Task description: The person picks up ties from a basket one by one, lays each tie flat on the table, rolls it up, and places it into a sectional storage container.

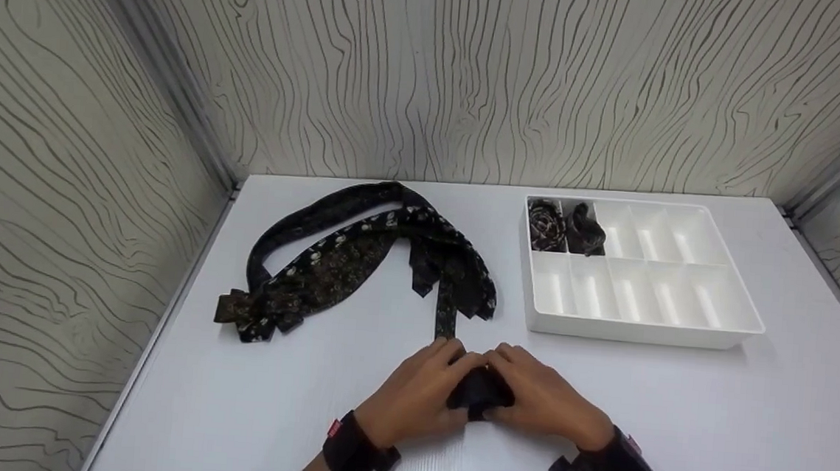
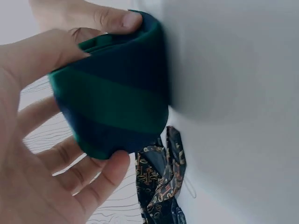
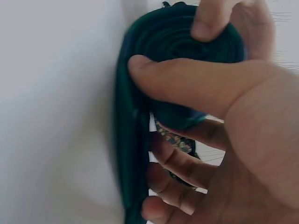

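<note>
A green and navy striped tie (image 2: 112,100) is coiled into a roll between both hands, low in the middle of the head view. My left hand (image 1: 420,391) grips one side of the roll, with thumb and fingers curled round it. On the other side my right hand (image 1: 545,396) holds it, the thumb lying across the coiled edge (image 3: 163,39). In the right wrist view an unrolled length of the tie (image 3: 128,154) runs on from the coil along the table.
Patterned dark ties (image 1: 329,266) lie in a loose heap at the left back. A white divided tray (image 1: 642,332) stands at the right back, with two rolled ties (image 1: 546,226) in its back left compartments. Patterned panels (image 1: 431,74) enclose the table.
</note>
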`<state>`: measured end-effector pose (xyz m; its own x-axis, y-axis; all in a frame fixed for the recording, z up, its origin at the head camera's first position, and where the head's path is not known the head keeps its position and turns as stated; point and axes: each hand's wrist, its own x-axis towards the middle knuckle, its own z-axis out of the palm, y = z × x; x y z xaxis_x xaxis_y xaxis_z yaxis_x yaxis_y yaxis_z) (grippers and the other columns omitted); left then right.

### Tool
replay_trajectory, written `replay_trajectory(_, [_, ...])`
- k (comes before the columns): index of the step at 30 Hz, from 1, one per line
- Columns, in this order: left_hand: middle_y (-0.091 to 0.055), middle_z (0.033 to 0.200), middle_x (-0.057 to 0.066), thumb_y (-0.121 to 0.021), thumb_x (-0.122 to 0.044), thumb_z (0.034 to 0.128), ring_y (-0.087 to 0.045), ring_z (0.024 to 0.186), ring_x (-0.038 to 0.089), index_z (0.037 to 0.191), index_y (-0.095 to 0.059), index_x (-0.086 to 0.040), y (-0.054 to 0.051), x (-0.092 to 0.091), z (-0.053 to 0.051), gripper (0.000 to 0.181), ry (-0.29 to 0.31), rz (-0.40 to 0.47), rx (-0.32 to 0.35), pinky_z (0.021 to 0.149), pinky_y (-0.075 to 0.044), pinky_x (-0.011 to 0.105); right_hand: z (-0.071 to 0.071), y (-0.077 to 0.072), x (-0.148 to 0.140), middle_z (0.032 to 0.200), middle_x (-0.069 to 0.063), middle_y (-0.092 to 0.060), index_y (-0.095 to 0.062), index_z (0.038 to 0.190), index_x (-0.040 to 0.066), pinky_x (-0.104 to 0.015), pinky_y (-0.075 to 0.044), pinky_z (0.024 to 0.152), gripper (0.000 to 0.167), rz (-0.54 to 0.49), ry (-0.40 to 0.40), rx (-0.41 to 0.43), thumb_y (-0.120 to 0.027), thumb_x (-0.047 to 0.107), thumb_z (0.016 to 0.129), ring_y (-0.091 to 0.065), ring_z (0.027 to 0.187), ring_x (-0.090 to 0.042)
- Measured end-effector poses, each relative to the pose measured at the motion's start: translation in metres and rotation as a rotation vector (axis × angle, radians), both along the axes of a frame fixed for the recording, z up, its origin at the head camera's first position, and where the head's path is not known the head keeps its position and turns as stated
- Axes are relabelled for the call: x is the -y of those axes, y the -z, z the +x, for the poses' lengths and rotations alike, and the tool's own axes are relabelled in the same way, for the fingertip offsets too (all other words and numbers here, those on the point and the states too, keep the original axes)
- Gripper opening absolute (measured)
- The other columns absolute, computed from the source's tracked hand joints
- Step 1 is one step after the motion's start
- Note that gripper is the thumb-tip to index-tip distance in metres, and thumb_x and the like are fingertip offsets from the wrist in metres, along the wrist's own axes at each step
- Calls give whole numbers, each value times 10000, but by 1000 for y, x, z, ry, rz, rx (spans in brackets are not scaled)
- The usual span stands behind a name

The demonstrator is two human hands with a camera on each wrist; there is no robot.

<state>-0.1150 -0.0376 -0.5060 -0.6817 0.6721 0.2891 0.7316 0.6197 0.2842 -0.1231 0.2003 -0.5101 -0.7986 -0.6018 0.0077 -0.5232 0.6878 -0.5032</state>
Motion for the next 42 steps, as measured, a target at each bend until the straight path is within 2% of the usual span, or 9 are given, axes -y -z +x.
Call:
replay_trajectory(4, [-622, 1162, -21, -900, -324, 830, -578, 1037, 126, 1227, -728, -254, 1, -1, -1, 438, 4, 25, -12, 919, -554, 256, -1, 0, 0, 1187, 91, -607, -610, 1327, 241, -369, -568, 865, 587, -43, 7, 34, -894, 361, 827, -641, 1044, -132])
replay_trajectory(8, [-630, 1205, -9, -892, -330, 829, -571, 1053, 138, 1333, -734, -293, 0, -1, -1, 529, 12, 13, -38, 932, -552, 267, -1, 0, 0, 1157, 80, -580, -621, 1243, 231, -377, -585, 847, 511, -33, 19, -3, -901, 323, 826, -656, 1019, -145])
replay_trajectory(13, [-641, 1157, -32, -882, -389, 844, -546, 982, 134, 1403, -697, -317, -1, 0, -1, 594, 11, -6, -75, 866, -531, 271, -2, -4, 0, 1204, 92, -556, -612, 1238, 218, -393, -597, 885, 536, -30, 28, 9, -924, 274, 807, -653, 1060, -135])
replay_trajectory(21, [-629, 1145, -30, -900, -397, 807, -574, 1011, 129, 1221, -699, -276, 1, -2, -1, 476, 0, 6, -79, 877, -534, 286, -3, -2, 0, 1137, 104, -578, -600, 1205, 216, -346, -575, 837, 562, -12, 26, -21, -946, 316, 773, -628, 1004, -98])
replay_trajectory(29, [-612, 1207, -33, -867, -435, 865, -551, 1060, 131, 1304, -742, -305, 1, -4, -2, 475, 33, 44, -29, 916, -527, 268, -1, -3, 0, 1169, 90, -603, -594, 1220, 207, -381, -596, 893, 543, -5, 5, -39, -922, 265, 791, -650, 1053, -112])
replay_trajectory(33, [-601, 1239, -13, -708, -565, 982, -556, 1050, 110, 1366, -704, -237, 0, -2, -4, 504, -12, 124, 179, 883, -532, 243, -2, -3, -2, 1168, 71, -636, -606, 1231, 182, -354, -582, 851, 524, -75, -4, -31, -892, 148, 793, -654, 1008, -115])
replay_trajectory(37, [-651, 1059, -35, -476, -607, 1084, -582, 887, 56, 1247, -681, -148, 5, 1, -8, 529, -161, 229, 485, 764, -526, 238, -4, -1, -3, 1114, 61, -653, -616, 1159, 165, -317, -541, 821, 501, -150, 10, -18, -886, 49, 752, -621, 964, -99])
replay_trajectory(40, [-689, 902, -56, -437, -583, 1106, -605, 775, 36, 1198, -694, -133, 10, 2, -11, 525, -212, 313, 667, 730, -517, 247, -5, 1, -2, 1107, 83, -658, -620, 1140, 185, -311, -540, 850, 488, -197, 23, -17, -909, 80, 760, -615, 977, -80])
replay_trajectory(42, [-729, 935, -39, -468, -565, 1104, -635, 797, 43, 1272, -695, -130, 12, 2, -12, 519, -213, 381, 758, 763, -521, 251, -6, 2, 2, 1116, 92, -652, -618, 1146, 186, -314, -554, 869, 483, -227, 27, -48, -914, 95, 775, -617, 992, -70])
